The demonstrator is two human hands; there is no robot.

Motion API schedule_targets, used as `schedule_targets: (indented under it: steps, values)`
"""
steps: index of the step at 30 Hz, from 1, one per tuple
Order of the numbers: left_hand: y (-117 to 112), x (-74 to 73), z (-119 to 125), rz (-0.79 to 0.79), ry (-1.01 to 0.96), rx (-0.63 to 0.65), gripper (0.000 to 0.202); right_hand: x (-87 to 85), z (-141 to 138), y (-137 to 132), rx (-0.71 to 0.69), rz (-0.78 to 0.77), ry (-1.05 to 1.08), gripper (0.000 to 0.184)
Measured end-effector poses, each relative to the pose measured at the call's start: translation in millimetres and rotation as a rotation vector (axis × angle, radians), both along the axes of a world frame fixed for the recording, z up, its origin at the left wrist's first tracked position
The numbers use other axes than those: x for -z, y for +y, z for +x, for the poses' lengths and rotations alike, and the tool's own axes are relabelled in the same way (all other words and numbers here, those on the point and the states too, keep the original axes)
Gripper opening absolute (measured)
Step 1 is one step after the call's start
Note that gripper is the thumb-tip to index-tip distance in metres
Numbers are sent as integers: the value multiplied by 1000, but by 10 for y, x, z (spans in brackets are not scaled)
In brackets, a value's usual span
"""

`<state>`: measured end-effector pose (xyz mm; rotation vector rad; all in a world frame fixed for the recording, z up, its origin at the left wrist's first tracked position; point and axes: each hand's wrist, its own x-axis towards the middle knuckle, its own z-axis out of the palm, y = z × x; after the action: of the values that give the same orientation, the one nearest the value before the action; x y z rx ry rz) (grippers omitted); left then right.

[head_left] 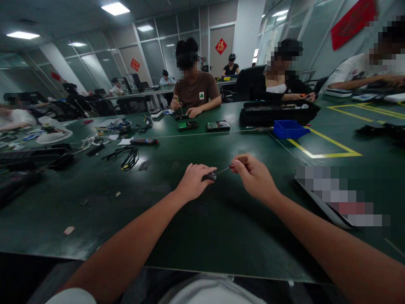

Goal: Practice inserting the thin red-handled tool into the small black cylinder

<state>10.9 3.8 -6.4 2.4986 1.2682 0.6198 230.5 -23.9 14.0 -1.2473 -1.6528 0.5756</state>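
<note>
While we hold a small dark cylindrical piece [211, 175] over the middle of the near side of the table, its greyish end faces our right; we cannot tell whether it touches the tabletop. Our left hand [193, 179] is curled round it, closed between thumb and fingers. Our right hand [253, 175] is folded closed on a slim screwdriver with a reddish-brown handle [242, 161], whose thin metal shaft points at that greyish end; whether the tip touches it, we cannot make out. Beneath both hands we have a broad dark-green tabletop [158, 228]. Ahead of us lie two flat rectangular units with green circuit boards [218, 126], side by side and apart. Left of our hands is a loosely coiled black cable [129, 158]; ahead to the right we see a blue plastic bin [289, 129] just before a long black tray [280, 113]. Across from us sits a person in a brown T-shirt [207, 86].
</note>
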Motion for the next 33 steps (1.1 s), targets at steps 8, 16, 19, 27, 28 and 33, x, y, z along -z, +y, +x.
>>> schedule_targets:
  steps: [8,16,19,27,28,33]
  values:
    - [3,14,34,-7,7,24,42,-75,-38,-54,59,98,-195,20]
    - [12,-39,22,-82,-212,-53,37,-77,4,-35,140,95,-213,22]
    - [16,-74,-1,-157,-311,-117,37,-86,16,-39,148,100,-195,21]
    - [13,-256,3,-257,-250,-169,45,-96,29,-39,152,117,-149,22]
    - [20,-264,20,-253,-208,-145,44,-96,29,-39,155,119,-145,21]
    - [103,-218,155,-195,-12,-7,32,-88,33,-36,153,119,-135,21]
